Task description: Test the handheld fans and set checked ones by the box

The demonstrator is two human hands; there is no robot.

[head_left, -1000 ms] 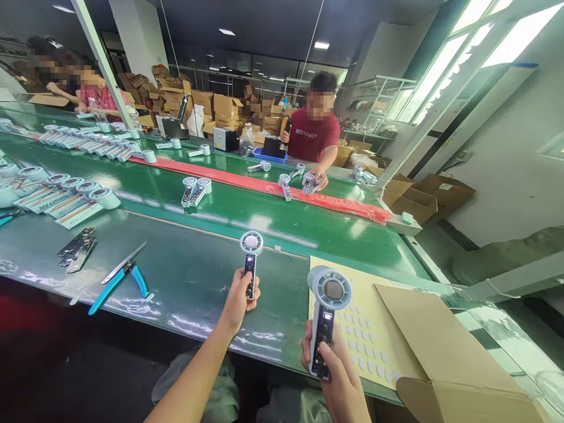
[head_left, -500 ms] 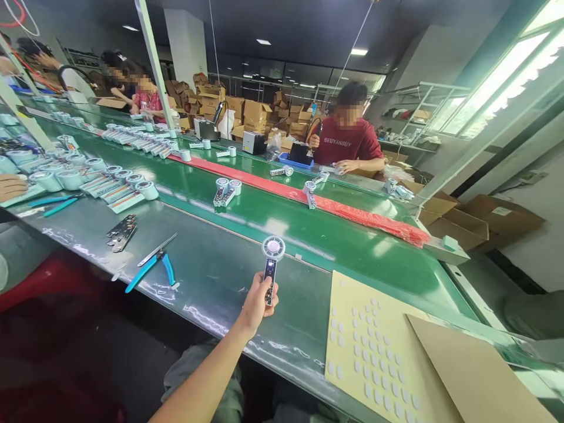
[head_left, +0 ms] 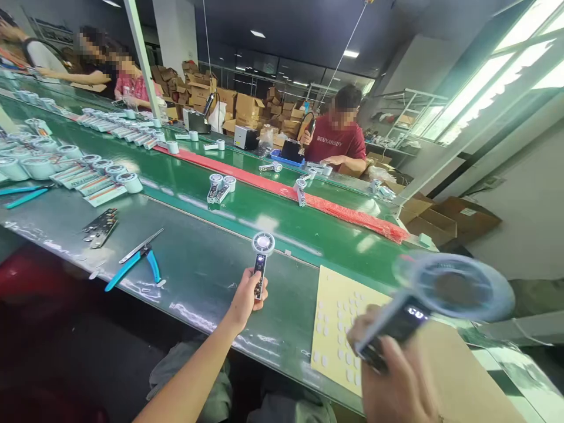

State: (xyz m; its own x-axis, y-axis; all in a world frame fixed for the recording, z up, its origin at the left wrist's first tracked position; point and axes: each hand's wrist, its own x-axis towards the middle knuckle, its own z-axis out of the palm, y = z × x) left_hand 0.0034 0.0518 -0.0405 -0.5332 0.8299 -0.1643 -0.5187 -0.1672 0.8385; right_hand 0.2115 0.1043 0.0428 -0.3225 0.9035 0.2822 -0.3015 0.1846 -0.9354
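My left hand (head_left: pixel 244 302) grips the handle of a small white handheld fan (head_left: pixel 261 257), held upright over the green workbench (head_left: pixel 202 276), its open circuit board facing me. My right hand (head_left: pixel 399 382) is low at the right, close to the camera and blurred, closed around a second, larger-looking fan (head_left: pixel 440 294) tilted to the right with a lit display on its handle. Under it lies a yellow sheet of small white stickers (head_left: pixel 339 329).
Blue-handled cutters (head_left: pixel 132 264) and a bare circuit board (head_left: pixel 100 225) lie left on the bench. Rows of fans and boxes (head_left: pixel 88 176) sit at the far left. Two fans (head_left: pixel 219 189) ride the green conveyor. A person in a red shirt (head_left: pixel 337 141) works opposite. Brown cardboard (head_left: pixel 476 382) lies at right.
My right hand, out of view half a second ago, has come back into view with its fan tilted and blurred. The left hand still holds its fan upright. The view shifted slightly.
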